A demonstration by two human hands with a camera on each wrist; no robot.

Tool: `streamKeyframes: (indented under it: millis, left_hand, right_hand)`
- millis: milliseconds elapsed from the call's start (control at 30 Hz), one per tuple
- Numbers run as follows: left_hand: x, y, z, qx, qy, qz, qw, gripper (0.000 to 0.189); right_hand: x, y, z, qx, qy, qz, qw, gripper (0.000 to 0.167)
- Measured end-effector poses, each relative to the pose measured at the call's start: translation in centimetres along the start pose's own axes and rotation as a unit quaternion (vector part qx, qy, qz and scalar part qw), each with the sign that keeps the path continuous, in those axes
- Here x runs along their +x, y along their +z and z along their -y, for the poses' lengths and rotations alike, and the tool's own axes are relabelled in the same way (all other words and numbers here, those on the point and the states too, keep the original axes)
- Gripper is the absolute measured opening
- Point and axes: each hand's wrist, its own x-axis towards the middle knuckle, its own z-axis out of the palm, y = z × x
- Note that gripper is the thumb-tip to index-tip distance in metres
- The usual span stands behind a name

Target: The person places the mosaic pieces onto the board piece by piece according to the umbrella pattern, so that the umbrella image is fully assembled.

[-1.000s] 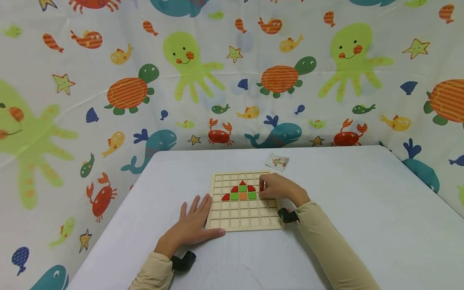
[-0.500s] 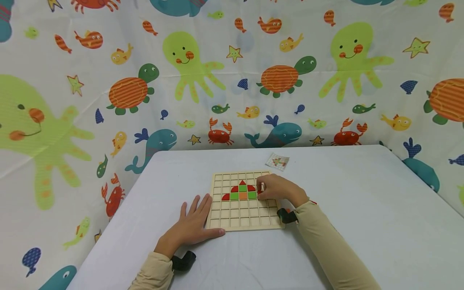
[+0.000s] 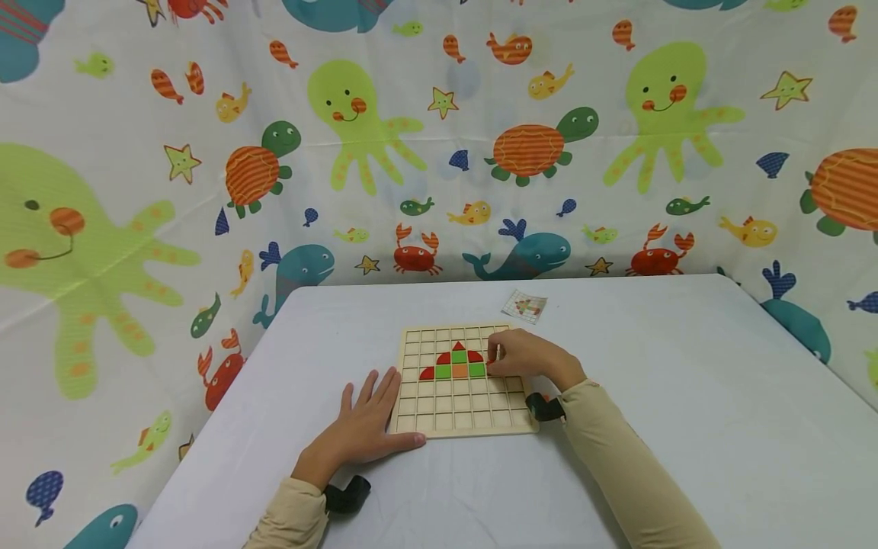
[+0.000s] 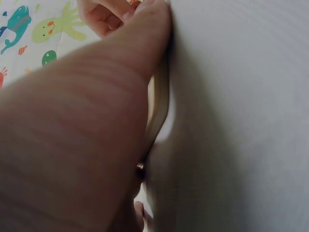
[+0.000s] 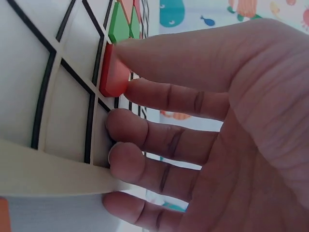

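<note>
1. Pinching a red piece [image 5: 114,77] between thumb and index finger: right hand [image 3: 524,354]. Its other three fingers are bent, their tips close to the board.
2. Position of the held piece: at the gridded wooden board [image 3: 461,421], right end of the lower coloured row. Whether it is fully seated in its cell cannot be told.
3. Immediately left of the grip: a green square [image 3: 476,370]; further left, an orange square [image 3: 460,370], a second green square [image 3: 443,370] and a curved red piece [image 3: 427,373].
4. Up and left of the grip: a row of red, green, red, topped by a red triangle [image 3: 459,346].
5. Left hand [image 3: 363,423], well left of the grip and nearer the body: holding nothing, fingers straight and spread, index finger along the board's left edge, thumb at its near-left corner.
6. Beyond the grip: a printed card [image 3: 525,306] with a coloured grid pattern, lying on the white table [image 3: 658,351].
</note>
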Motion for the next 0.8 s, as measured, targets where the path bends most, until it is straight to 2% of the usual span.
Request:
streamKeyframes:
  millis: [100, 300, 800]
  left_hand:
    - [0.01, -0.01, -0.04, 0.0, 0.0, -0.001, 1.0, 0.123]
    - [0.1, 0.06, 0.03, 0.002, 0.004, -0.003, 1.0, 0.123]
    - [0.16, 0.09, 0.11, 0.003, 0.002, -0.003, 1.0, 0.123]
  right_hand:
    - [-0.1, -0.13, -0.24, 0.005, -0.006, -0.003, 1.0, 0.004]
    - [-0.06, -0.21, -0.54, 0.002, -0.012, 0.0, 0.9999, 0.01]
    - [-0.12, -0.64, -0.32, 0.007, -0.019, 0.011, 0.9997, 0.012]
